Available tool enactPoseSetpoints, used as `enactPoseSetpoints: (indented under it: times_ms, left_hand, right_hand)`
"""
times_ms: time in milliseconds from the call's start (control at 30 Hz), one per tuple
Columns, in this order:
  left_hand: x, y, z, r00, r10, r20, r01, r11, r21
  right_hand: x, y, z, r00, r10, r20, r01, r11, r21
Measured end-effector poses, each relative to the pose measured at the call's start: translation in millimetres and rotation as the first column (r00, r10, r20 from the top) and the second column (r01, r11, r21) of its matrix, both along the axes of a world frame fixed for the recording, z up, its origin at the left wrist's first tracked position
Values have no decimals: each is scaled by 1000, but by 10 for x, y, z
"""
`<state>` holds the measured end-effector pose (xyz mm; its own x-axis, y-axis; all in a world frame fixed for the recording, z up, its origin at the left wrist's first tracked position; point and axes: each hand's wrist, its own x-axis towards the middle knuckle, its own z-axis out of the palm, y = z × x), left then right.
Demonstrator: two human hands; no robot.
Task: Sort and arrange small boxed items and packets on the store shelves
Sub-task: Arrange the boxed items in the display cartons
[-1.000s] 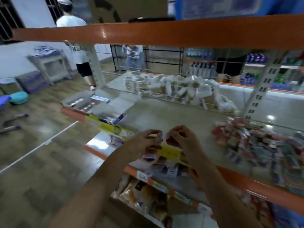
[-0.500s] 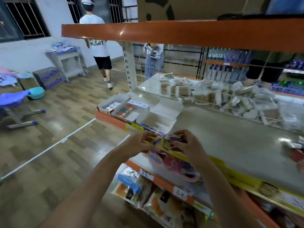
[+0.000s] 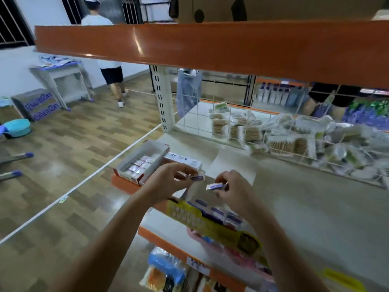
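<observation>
My left hand (image 3: 168, 182) pinches a small purple-and-white packet (image 3: 197, 177) just above the shelf's front edge. My right hand (image 3: 232, 188) pinches a second, similar packet (image 3: 215, 186) a short way to the right of the first. Below both hands stands an open yellow-fronted display box (image 3: 210, 222) with a row of similar purple packets inside. To the left on the same shelf sits an open red-and-white carton (image 3: 141, 163) with small pink-white boxes, and a closed white box (image 3: 183, 160) lies beside it.
The grey shelf board (image 3: 305, 207) runs right of my hands. A wire grid (image 3: 242, 127) at the back holds bagged cotton swabs (image 3: 282, 144). An orange shelf (image 3: 210, 47) hangs overhead. Snack packets (image 3: 166, 272) fill the lower shelf. A person (image 3: 109, 66) walks on the wooden floor at left.
The view has swung left and closer to the open cartons. My hands have drawn apart, each now with its own packet, above the yellow display box.
</observation>
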<state>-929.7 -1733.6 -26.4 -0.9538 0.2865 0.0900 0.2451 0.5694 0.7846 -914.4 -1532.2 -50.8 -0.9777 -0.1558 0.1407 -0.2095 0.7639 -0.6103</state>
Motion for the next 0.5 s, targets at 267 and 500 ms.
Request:
enactPoseSetpoints:
  times_ms: [267, 500]
  left_hand:
    - [-374, -100, -36, 987, -124, -107, 113, 989, -97]
    - [-609, -126, 42, 937, -331, -109, 307, 933, -189]
  right_hand:
    - [-138, -275, -164, 991, -70, 114, 45, 978, 206]
    - [-90, -411, -149, 985, -97, 140, 69, 978, 197]
